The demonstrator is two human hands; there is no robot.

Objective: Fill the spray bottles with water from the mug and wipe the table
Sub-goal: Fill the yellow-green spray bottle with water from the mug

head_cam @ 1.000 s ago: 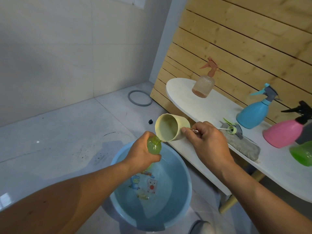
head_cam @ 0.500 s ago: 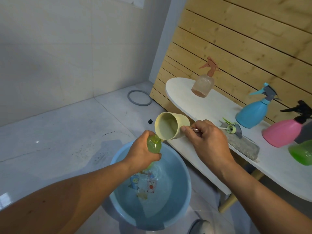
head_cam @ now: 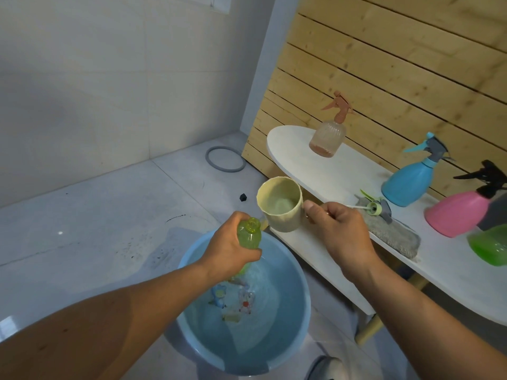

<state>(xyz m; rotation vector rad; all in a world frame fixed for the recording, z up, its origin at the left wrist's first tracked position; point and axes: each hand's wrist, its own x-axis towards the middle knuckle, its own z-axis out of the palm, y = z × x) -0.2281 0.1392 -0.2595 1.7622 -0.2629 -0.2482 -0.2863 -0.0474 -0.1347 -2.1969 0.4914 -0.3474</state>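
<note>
My left hand (head_cam: 229, 248) grips an uncapped green spray bottle (head_cam: 249, 233) over the blue basin (head_cam: 296, 319). My right hand (head_cam: 340, 233) holds the cream mug (head_cam: 279, 204) by its handle, nearly upright, just right of the bottle's open neck. On the white table (head_cam: 310, 165) stand a clear bottle with a brown sprayer (head_cam: 327, 133), a blue spray bottle (head_cam: 407, 182), a pink spray bottle (head_cam: 461, 212) and another green bottle (head_cam: 489, 246). The loose green sprayer head (head_cam: 374, 207) lies on a grey cloth (head_cam: 395, 237).
The basin holds water and stands on the tiled floor in front of the table. A grey ring (head_cam: 225, 159) and a small black piece (head_cam: 243, 197) lie on the floor near the wooden slat wall (head_cam: 384, 64). A wooden table leg (head_cam: 369, 331) shows below.
The mug has tipped back from its pouring tilt to nearly upright and lifted off the bottle's neck. My left hand and the green bottle stay over the basin.
</note>
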